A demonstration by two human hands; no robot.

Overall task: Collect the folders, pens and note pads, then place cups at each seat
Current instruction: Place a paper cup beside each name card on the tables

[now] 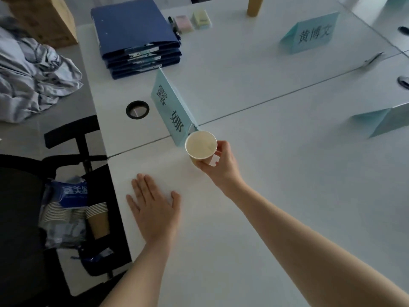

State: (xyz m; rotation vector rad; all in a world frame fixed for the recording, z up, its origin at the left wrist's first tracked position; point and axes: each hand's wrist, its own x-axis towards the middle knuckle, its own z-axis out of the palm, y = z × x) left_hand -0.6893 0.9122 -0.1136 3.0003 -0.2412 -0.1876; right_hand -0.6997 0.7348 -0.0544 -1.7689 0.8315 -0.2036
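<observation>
Fingers of the right hand (223, 165) curl around a paper cup (201, 145) at frame centre, upright, mouth up, beside a name card (170, 107) reading 露娜. Left hand (152, 209) lies flat, fingers spread, on the table (287, 173). Blue folders (137, 34) are stacked upper left.

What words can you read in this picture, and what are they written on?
"露娜": near name card, beside the cup in the right hand.
"黄博文": far name card.
"富美": start of the white print on the blue cup bag; the rest is hidden.
Labels on the folders: too small to read.
</observation>
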